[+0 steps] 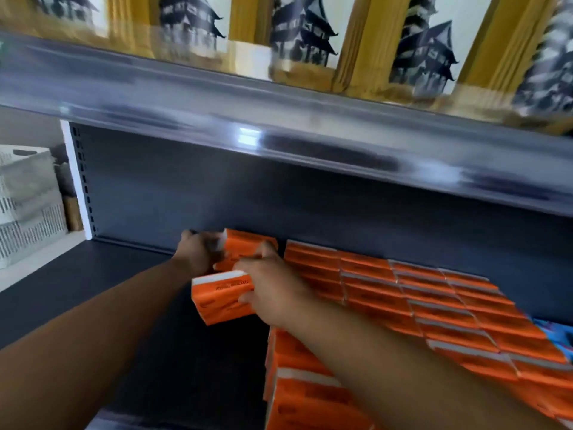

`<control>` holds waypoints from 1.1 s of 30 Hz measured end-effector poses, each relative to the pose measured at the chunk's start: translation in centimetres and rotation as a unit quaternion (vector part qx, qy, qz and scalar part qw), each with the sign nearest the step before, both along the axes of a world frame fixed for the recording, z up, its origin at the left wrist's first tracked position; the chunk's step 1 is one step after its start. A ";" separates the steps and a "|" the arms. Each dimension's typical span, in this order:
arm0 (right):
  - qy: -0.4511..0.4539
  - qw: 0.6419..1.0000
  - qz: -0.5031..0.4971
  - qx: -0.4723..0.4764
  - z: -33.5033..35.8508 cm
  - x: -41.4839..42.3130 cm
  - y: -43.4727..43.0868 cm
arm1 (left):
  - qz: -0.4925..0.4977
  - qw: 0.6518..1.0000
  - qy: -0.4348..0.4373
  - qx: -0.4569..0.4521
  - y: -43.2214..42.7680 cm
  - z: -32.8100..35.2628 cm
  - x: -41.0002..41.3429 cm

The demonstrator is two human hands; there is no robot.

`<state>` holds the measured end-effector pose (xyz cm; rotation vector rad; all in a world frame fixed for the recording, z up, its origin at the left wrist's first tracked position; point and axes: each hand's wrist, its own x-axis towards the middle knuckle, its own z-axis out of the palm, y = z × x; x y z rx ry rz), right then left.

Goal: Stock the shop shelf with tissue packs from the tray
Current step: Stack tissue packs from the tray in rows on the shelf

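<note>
Orange tissue packs (pixel 434 302) with white stripes fill the right part of a dark grey shelf (pixel 77 290) in several rows. Both my arms reach deep onto the shelf. My left hand (pixel 198 252) grips an orange pack (pixel 248 243) standing against the back panel, just left of the stocked rows. My right hand (pixel 269 293) holds another orange pack (pixel 220 299) in front of it, slightly tilted above the shelf floor. The tray is out of view.
An upper shelf edge (pixel 279 125) overhangs close above, carrying yellow and white boxes (pixel 304 41) with dark house prints. White slotted crates (pixel 28 206) stand to the far left beyond the shelf upright. A blue pack (pixel 555 333) shows at the right edge.
</note>
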<state>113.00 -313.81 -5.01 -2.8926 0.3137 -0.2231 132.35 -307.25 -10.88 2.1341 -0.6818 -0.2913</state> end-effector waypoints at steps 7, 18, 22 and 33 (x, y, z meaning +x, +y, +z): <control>0.009 1.000 0.011 0.004 -0.2 0.0 -1.2 | -0.053 0.998 -0.037 -0.019 -3.1 -1.2 -0.6; -0.030 0.995 -0.082 -0.057 -0.3 5.5 -4.1 | -0.060 0.904 0.341 -0.251 0.2 -1.7 0.4; -0.013 0.986 -0.121 -0.113 -1.8 6.8 -4.7 | -0.075 0.920 0.303 -0.238 1.0 -2.0 -1.2; -0.004 0.971 -0.180 -0.161 -3.3 6.8 -3.6 | -0.038 0.983 0.136 -0.119 -0.7 -3.3 -5.7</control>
